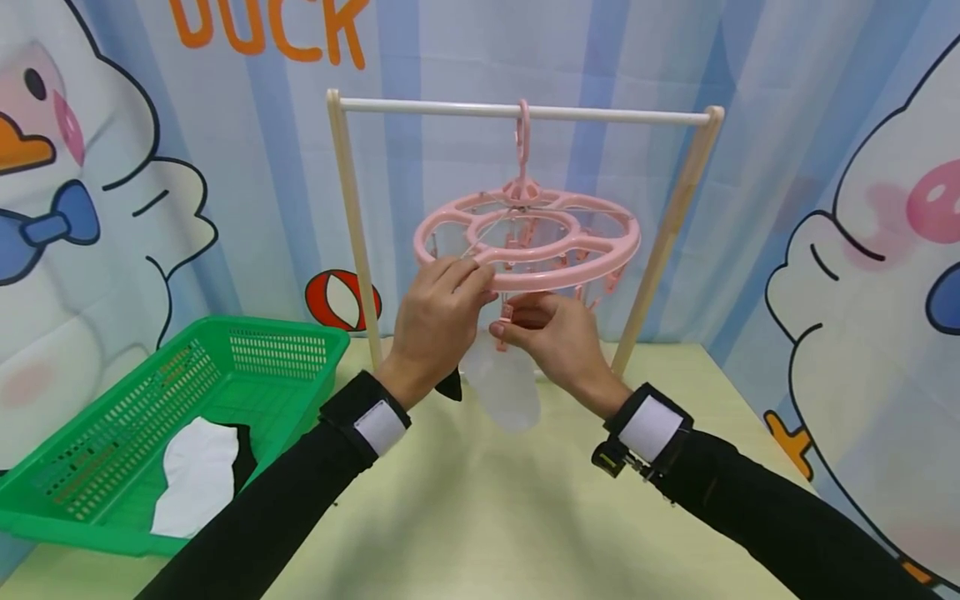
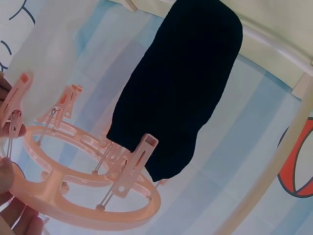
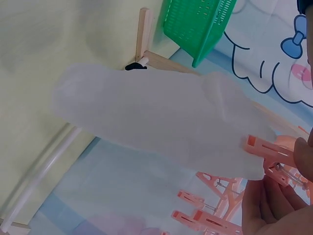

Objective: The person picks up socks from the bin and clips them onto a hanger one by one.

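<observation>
A round pink clip hanger (image 1: 600, 265) hangs by its hook from a white rail. My left hand (image 1: 442, 312) grips the near rim of its ring, fingers over the top. Just right of it, under the rim, my right hand (image 1: 558, 342) pinches a pink clothespin (image 3: 269, 151) of the hanger. From that clothespin hangs a white sock (image 3: 146, 115), its cuff at the clip's tips and its toe pointing down. A black sock (image 2: 181, 83) hangs from another clip (image 2: 132, 164) to the left; in the head view my left hand mostly hides it.
A green basket (image 1: 300, 333) at the left of the table (image 1: 465, 517) holds a white sock (image 1: 198, 475) and a black piece of fabric (image 1: 243, 458). The rail (image 1: 427, 107) stands on wooden posts (image 1: 667, 242). A duck-print curtain (image 1: 465, 50) hangs behind.
</observation>
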Motion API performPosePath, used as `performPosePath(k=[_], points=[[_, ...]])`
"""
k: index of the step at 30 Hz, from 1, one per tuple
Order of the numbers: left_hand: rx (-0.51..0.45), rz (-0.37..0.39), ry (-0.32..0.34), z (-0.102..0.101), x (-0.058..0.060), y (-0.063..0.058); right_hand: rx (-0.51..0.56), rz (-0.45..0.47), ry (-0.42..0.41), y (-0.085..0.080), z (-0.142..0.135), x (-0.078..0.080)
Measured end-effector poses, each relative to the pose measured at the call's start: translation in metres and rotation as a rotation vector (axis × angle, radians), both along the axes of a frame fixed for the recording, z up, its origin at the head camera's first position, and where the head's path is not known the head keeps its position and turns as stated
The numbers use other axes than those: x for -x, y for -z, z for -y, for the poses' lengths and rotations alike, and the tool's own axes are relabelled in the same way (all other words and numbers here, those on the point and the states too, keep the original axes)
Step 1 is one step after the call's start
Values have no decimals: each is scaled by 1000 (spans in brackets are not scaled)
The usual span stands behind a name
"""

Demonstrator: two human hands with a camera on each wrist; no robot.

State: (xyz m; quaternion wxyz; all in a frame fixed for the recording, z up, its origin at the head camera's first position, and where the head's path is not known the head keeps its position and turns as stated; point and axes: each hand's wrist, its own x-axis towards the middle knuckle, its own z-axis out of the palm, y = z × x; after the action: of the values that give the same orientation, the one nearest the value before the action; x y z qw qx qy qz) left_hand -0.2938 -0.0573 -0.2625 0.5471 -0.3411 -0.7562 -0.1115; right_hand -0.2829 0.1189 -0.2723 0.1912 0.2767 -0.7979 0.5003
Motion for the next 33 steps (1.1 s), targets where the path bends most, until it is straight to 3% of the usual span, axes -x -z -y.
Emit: performPosePath(k=[12, 20, 26, 33], points=[[-18, 47, -24, 17, 0, -3, -73, 51, 79, 1, -2, 1], [-38, 55, -5, 25, 3, -3, -80, 65, 96, 5, -12, 3], [-58, 74, 25, 28, 2, -4, -168, 7, 148, 1, -15, 9], [-72, 81, 41, 31, -2, -6, -207, 37, 89, -1, -10, 19]])
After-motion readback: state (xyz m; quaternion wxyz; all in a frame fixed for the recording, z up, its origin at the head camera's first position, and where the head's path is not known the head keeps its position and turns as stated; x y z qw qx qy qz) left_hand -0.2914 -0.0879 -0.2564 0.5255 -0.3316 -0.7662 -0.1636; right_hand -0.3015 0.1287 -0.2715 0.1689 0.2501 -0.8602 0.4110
